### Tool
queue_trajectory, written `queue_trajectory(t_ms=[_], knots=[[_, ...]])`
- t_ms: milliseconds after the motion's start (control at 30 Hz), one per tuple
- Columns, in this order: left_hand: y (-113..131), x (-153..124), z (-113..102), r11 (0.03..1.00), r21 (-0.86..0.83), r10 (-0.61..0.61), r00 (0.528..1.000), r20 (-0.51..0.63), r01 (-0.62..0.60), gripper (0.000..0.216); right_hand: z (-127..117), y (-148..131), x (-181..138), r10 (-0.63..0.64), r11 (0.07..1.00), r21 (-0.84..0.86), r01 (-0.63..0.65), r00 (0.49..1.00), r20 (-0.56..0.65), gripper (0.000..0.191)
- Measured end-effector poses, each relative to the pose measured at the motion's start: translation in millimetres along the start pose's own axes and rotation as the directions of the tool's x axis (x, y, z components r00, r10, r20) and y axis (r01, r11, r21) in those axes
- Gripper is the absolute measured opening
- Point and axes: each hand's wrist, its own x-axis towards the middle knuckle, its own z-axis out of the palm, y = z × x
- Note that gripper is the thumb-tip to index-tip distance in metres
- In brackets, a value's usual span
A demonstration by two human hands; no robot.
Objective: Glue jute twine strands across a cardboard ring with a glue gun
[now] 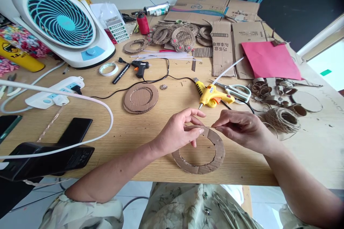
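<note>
Broadly, a cluttered wooden desk (150, 128) fills the view. Near its front edge lies a cardboard ring (218, 152); a nudge there could probably slide it off. It is flat, brown and roughly cut, with seams where pieces join, and those might part under pressure. The left hand (176, 134) is half open, its fingers resting on the ring's far edge, thumb lifted clear. The right hand (240, 128) hovers beside it, fingers pinched together; whether they hold anything thin cannot be told. A yellow glue gun (212, 96) lies just beyond, nozzle towards the hands, a likely burn risk.
</note>
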Motion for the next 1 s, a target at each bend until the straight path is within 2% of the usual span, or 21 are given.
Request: queue_trajectory(t_ms=[333,500,700,867,1000], knots=[[-2.2,0.7,0.4,1.000,-0.027,-0.003,1.000,-0.019,0.002,0.029,0.8,-2.9,-0.4,-0.038,0.998,-0.041,0.038,0.999,-0.004,0.011],[-5.5,1.2,1.9,0.995,-0.098,-0.005,0.998,-0.061,-0.001,0.025,1.6,-2.0,0.0,-0.060,0.997,-0.050,0.059,0.998,-0.014,0.010],[-7.9,0.7,3.1,0.977,-0.214,-0.010,0.993,-0.118,-0.015,0.028,2.8,1.1,-2.1,0.001,1.000,-0.029,-0.001,1.000,-0.017,0.015],[-6.2,2.7,0.9,0.940,-0.337,-0.059,0.998,-0.005,0.054,0.031,3.0,7.4,-5.6,0.063,0.992,0.107,-0.063,0.998,0.004,0.019],[-6.4,4.5,0.0,0.911,-0.373,-0.147,0.984,0.104,0.176,0.032,2.4,7.3,-4.8,0.056,0.990,0.130,-0.061,0.998,0.042,0.019]])
